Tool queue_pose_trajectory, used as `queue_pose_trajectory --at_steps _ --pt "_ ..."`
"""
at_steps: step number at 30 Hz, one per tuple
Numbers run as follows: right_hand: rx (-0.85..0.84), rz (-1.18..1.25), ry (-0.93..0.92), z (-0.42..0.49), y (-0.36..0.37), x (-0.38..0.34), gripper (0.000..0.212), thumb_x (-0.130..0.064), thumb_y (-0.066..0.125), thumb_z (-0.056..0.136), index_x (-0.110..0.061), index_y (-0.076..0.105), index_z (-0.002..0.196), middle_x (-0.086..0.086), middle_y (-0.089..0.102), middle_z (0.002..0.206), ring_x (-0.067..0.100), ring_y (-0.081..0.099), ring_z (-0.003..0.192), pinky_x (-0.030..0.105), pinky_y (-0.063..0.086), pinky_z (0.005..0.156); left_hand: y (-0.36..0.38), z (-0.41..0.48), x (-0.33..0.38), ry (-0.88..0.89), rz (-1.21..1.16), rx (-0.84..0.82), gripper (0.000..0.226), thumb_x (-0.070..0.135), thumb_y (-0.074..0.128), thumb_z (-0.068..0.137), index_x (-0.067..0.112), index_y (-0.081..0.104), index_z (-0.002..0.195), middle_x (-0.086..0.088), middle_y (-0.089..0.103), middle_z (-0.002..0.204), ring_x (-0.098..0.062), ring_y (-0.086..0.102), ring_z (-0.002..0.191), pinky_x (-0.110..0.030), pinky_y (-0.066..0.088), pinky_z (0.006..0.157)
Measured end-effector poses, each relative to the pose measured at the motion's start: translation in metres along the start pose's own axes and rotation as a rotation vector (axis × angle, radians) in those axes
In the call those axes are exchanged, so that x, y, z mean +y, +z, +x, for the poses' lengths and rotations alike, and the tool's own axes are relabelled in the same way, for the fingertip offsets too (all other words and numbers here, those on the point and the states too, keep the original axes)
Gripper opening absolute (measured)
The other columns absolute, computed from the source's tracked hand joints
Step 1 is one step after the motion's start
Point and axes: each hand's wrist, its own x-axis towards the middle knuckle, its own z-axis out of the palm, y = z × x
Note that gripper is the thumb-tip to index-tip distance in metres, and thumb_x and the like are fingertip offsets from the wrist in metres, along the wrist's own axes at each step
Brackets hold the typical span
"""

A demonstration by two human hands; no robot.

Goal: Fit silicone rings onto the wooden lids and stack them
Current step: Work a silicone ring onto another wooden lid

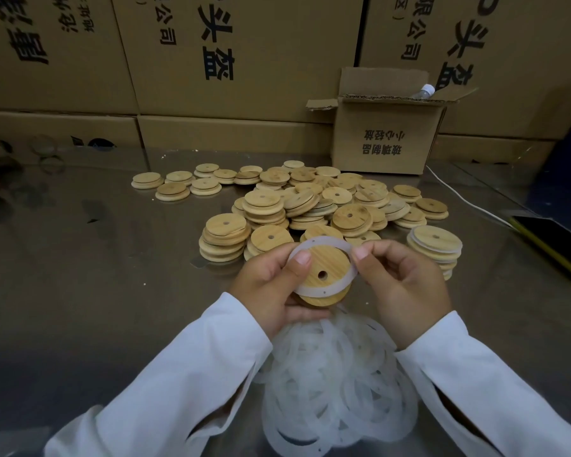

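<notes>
- Head view: your left hand [271,285] cradles a round, pale-brown wooden lid [327,265] with a small hole through it. The thumb is curled over its near-left edge and the other fingers [305,311] are clamped underneath.
- A flat, translucent white silicone ring [323,241] lies loosely around the lid's raised face. Your right hand [406,285] pinches its right edge, with thumb and forefinger closed on it.
- The ring looks soft, stretchy and very light. I judge it will spring off unless your left thumb pins the seated side, so take it by the outer edge and work it round.
- The lid looks stiff and light, so hold it by the rim from below and leave the stepped edge free for the ring.
- Just below your fingers a tangled pile of white rings [337,374] lies on the shiny grey surface [112,258].
- Beyond your fingers sprawls a heap of bare wooden lids [310,199].
- Right of your right fingers stands a stack of ringed lids [435,242], the likely place for this one.
</notes>
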Motion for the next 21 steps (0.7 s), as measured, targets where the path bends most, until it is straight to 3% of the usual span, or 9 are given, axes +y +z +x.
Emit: queue_pose_trajectory --at_steps 11,15,21 --pt "-0.036 0.004 -0.012 -0.0007 0.0003 0.0002 0.017 -0.009 0.062 0.082 -0.018 0.064 0.068 -0.005 0.063 0.068 -0.001 0.055 0.063 0.008 0.045 0.063 0.0004 -0.0015 0.0027 0.045 -0.008 0.047 0.033 0.031 0.052 0.072 0.014 0.066 0.097 -0.009 0.071 0.092 -0.024 0.069 0.086 -0.034 0.057 0.062" --pt "0.069 0.039 -0.047 -0.0015 0.0011 0.0013 0.015 -0.007 0.066 0.079 -0.021 0.062 0.076 -0.006 0.061 0.068 0.001 0.054 0.062 0.008 0.045 0.061 0.0044 -0.0024 0.0006 0.04 0.019 0.034 0.043 0.033 0.052 0.072 0.009 0.063 0.106 -0.015 0.068 0.102 -0.028 0.067 0.095 -0.037 0.058 0.07" --pt "0.137 -0.066 -0.161 -0.0091 0.0074 0.003 0.026 -0.013 0.068 0.074 -0.03 0.053 0.087 -0.005 0.058 0.074 0.002 0.055 0.064 0.011 0.045 0.066 0.0078 -0.0019 -0.0013 0.088 -0.049 0.088 0.035 0.033 0.052 0.072 0.014 0.065 0.099 -0.005 0.072 0.09 -0.02 0.069 0.087 -0.036 0.058 0.07"
